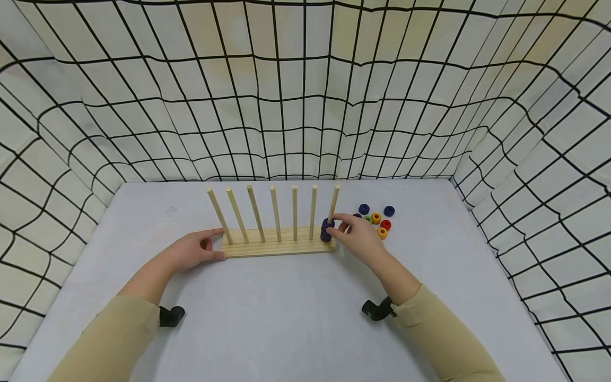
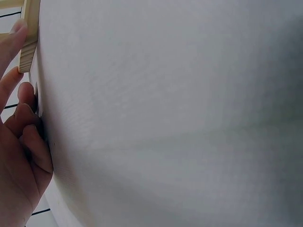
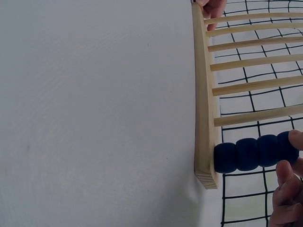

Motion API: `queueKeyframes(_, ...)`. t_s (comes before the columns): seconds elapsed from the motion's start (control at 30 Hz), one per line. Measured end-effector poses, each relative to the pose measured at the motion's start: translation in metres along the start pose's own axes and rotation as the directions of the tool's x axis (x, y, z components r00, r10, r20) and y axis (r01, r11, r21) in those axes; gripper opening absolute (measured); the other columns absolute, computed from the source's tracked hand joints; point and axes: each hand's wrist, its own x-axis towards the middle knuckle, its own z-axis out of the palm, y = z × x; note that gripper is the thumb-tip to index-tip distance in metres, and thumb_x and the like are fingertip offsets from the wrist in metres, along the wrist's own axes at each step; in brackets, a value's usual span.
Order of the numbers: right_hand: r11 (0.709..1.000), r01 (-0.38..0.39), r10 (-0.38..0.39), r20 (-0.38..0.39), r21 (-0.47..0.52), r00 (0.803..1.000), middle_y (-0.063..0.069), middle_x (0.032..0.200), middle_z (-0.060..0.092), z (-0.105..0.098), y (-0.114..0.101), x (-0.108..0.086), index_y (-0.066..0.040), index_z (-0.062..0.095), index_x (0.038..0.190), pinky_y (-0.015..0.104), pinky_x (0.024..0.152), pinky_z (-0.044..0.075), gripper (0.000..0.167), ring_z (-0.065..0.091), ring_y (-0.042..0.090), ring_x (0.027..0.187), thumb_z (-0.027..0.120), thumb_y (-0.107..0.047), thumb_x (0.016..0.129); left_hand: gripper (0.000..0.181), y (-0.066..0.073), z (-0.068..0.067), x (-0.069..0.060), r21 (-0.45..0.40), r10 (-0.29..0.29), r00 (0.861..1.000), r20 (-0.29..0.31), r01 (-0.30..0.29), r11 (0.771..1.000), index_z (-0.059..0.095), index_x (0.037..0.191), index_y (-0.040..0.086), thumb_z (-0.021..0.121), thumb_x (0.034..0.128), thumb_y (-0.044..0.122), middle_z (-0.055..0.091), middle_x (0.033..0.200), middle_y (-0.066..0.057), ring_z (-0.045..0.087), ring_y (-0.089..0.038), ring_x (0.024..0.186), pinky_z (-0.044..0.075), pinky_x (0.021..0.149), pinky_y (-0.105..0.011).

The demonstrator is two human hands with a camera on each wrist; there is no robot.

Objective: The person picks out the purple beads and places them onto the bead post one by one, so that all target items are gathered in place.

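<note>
A wooden peg rack (image 1: 277, 250) with a row of upright pegs stands on the white table. My left hand (image 1: 191, 251) grips the left end of its base, thumb at the front edge and index finger behind. In the left wrist view, the thumb and a fingertip touch the base end (image 2: 28, 56), while the other fingers are curled beside it. On the rightmost peg (image 1: 334, 200) sits a stack of dark blue beads (image 3: 246, 154). My right hand (image 1: 361, 241) pinches the top blue bead (image 3: 285, 146) between thumb and fingers, around the peg.
Loose beads lie behind and right of my right hand: a blue bead (image 1: 389, 211), another blue bead (image 1: 364, 209), a red bead (image 1: 385, 225), a yellow bead (image 1: 376, 218), and others, including a partly hidden green one. Black netting (image 1: 305, 114) surrounds the table's back and sides.
</note>
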Motion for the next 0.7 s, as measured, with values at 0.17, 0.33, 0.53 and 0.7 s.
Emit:
queueKeyframes(0.17,1.000,-0.002,0.002,-0.002,0.001,1.000,-0.004,0.087,0.061,0.0008,0.0005,0.0005,-0.021,0.065,0.131,0.030,0.056,0.044,0.046,0.053,0.018,0.076,0.070,-0.044,0.092,0.084,0.0012,-0.0012,-0.0005,0.005,-0.012,1.000,0.003,0.012,1.000,0.041,0.150,0.007,0.077,0.0845,0.046,0.049,0.083,-0.005,0.045,-0.020,0.075,0.035,0.066,-0.035)
queueKeyframes(0.33,1.000,0.007,-0.007,0.001,0.003,1.000,-0.004,0.087,0.061,0.0015,0.0023,0.0015,-0.020,0.061,0.135,0.030,0.057,0.045,0.051,0.054,0.017,0.075,0.071,-0.044,0.091,0.084,0.0016,-0.0022,-0.0007,0.006,-0.008,1.000,0.008,0.008,1.000,0.041,0.151,0.007,0.076,0.0850,0.045,0.049,0.083,-0.005,0.045,-0.020,0.074,0.035,0.065,-0.035)
queueKeyframes(0.53,0.999,0.032,-0.031,-0.009,0.041,0.999,-0.004,0.087,0.061,-0.0011,0.0033,0.0006,-0.018,0.060,0.136,0.031,0.057,0.045,0.051,0.053,0.017,0.075,0.071,-0.041,0.091,0.083,0.0011,-0.0019,-0.0008,0.006,0.003,1.000,0.007,-0.003,1.000,0.041,0.150,0.006,0.076,0.0853,0.044,0.049,0.082,-0.005,0.045,-0.020,0.074,0.035,0.065,-0.035)
queueKeyframes(0.7,0.998,0.048,-0.046,-0.029,0.052,0.999,-0.003,0.086,0.060,-0.0059,0.0035,-0.0014,-0.020,0.062,0.133,0.032,0.057,0.045,0.047,0.053,0.018,0.074,0.071,-0.038,0.092,0.084,0.0004,-0.0015,-0.0004,0.007,-0.001,1.000,0.005,0.001,1.000,0.041,0.150,0.006,0.076,0.0845,0.046,0.050,0.083,-0.005,0.045,-0.019,0.074,0.035,0.065,-0.035)
